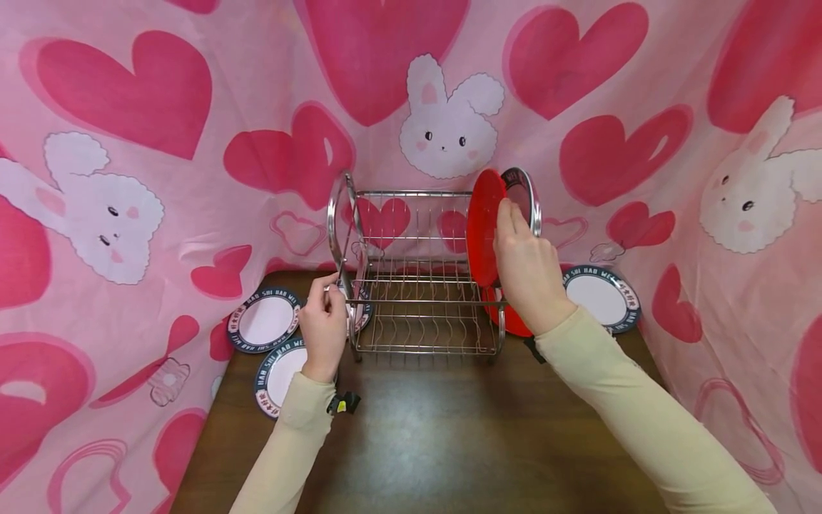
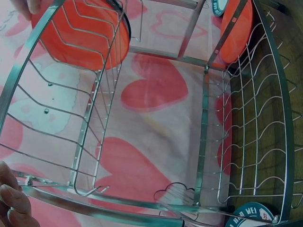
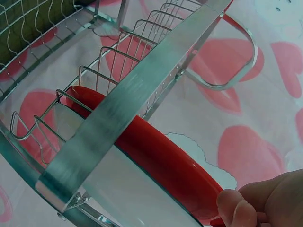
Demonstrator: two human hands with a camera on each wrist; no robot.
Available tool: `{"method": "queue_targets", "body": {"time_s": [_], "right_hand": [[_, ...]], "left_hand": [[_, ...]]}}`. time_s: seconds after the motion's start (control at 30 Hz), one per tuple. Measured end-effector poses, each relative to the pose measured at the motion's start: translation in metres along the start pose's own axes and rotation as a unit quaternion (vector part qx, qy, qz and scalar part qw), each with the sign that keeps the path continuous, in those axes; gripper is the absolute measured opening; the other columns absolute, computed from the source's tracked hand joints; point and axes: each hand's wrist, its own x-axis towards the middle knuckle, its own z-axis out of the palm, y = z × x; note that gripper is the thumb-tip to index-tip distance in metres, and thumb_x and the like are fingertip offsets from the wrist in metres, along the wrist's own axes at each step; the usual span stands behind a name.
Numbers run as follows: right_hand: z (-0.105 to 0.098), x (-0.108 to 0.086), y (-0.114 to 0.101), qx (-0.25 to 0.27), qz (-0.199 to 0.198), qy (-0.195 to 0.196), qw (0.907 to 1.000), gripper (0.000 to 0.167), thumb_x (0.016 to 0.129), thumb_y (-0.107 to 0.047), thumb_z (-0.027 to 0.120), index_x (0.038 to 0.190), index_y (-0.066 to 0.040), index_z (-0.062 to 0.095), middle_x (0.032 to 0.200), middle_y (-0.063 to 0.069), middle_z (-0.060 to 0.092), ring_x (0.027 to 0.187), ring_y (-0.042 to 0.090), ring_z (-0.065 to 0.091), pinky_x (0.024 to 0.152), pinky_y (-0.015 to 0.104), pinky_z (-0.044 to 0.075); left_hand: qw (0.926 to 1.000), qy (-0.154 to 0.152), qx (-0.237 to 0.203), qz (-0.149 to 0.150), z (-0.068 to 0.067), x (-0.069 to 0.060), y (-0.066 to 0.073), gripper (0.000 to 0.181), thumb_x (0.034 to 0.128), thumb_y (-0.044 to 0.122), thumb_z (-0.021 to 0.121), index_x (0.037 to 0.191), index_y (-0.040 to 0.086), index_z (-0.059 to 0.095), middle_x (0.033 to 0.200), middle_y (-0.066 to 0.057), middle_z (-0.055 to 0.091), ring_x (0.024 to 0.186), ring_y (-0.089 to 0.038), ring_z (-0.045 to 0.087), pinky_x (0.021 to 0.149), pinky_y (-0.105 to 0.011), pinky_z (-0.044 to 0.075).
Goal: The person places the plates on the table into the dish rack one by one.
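Note:
In the head view a red plate (image 1: 486,227) stands on edge at the right end of the upper tier of a metal dish rack (image 1: 420,301). My right hand (image 1: 529,275) pinches its rim; the right wrist view shows thumb and fingers on the red plate (image 3: 165,163), beside a white plate (image 3: 132,189) in the rack. My left hand (image 1: 323,321) is at the rack's left side post, fingers bent; in the left wrist view its fingertips (image 2: 14,201) are close by the frame. Whether they grip it I cannot tell.
Patterned plates (image 1: 263,320) lie on the table (image 1: 411,435) left of the rack, one partly under my left wrist. Another patterned plate (image 1: 600,298) lies at the right. A red plate (image 1: 516,321) is low behind the rack's right side. Pink cloth (image 1: 257,86) hangs behind and at both sides.

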Motion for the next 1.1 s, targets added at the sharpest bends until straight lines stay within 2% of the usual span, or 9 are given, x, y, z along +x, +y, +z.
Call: {"method": "queue_targets", "body": {"time_s": [0.17,0.33,0.53,0.87,1.0,1.1], "right_hand": [[0.0005,-0.0011,0.0003,-0.014,-0.005,0.01,0.9998,0.05,0.096,0.001,0.068,0.14,0.018,0.05,0.134,0.035,0.061,0.071,0.049,0.071,0.059,0.055,0.059],[-0.0001,-0.0026,0.0041,-0.013,0.002,0.012,0.9998,0.048,0.097,0.0,0.067,0.139,0.018,0.051,0.132,0.036,0.061,0.08,0.052,0.071,0.063,0.057,0.059],[0.0009,-0.0036,0.0059,-0.006,0.004,0.011,0.9999,0.049,0.097,0.0,0.068,0.14,0.017,0.05,0.133,0.036,0.061,0.08,0.053,0.071,0.061,0.057,0.059],[0.0052,-0.0045,0.0059,0.002,-0.026,0.035,0.9991,0.05,0.097,-0.003,0.07,0.141,0.012,0.053,0.136,0.031,0.062,0.065,0.047,0.068,0.051,0.051,0.056],[0.006,-0.0047,0.0074,0.007,-0.033,0.038,0.9987,0.049,0.098,-0.005,0.068,0.142,0.01,0.054,0.137,0.029,0.062,0.061,0.045,0.066,0.05,0.051,0.056],[0.0058,-0.0048,0.0088,0.008,-0.035,0.04,0.9986,0.049,0.098,-0.005,0.069,0.142,0.009,0.054,0.136,0.029,0.062,0.063,0.045,0.067,0.052,0.051,0.057]], "left_hand": [[1.0,-0.007,-0.003,-0.003,-0.0003,0.0,-0.0001,0.026,0.1047,0.01,0.053,0.123,0.004,0.071,0.059,-0.002,0.045,0.049,-0.009,0.036,0.048,-0.026,0.027],[1.0,-0.002,-0.002,0.001,0.0006,0.0001,-0.0013,0.027,0.1044,0.01,0.053,0.122,0.003,0.071,0.06,-0.002,0.045,0.05,-0.009,0.037,0.049,-0.026,0.027],[1.0,0.004,-0.003,0.003,0.001,0.0004,-0.0017,0.027,0.1043,0.009,0.052,0.122,0.003,0.072,0.061,-0.002,0.045,0.051,-0.009,0.037,0.049,-0.025,0.026],[1.0,0.002,-0.003,-0.001,0.0008,0.0003,-0.0001,0.027,0.1038,0.009,0.053,0.122,0.003,0.071,0.06,-0.002,0.044,0.05,-0.009,0.037,0.048,-0.026,0.026],[1.0,0.001,-0.004,-0.002,0.0008,0.0002,-0.0006,0.027,0.1041,0.009,0.052,0.122,0.004,0.072,0.06,-0.002,0.044,0.05,-0.009,0.036,0.048,-0.025,0.026],[1.0,0.002,-0.006,-0.001,0.0008,0.0002,-0.0008,0.027,0.1043,0.009,0.052,0.122,0.004,0.072,0.06,-0.002,0.045,0.05,-0.009,0.037,0.048,-0.025,0.026]]}}
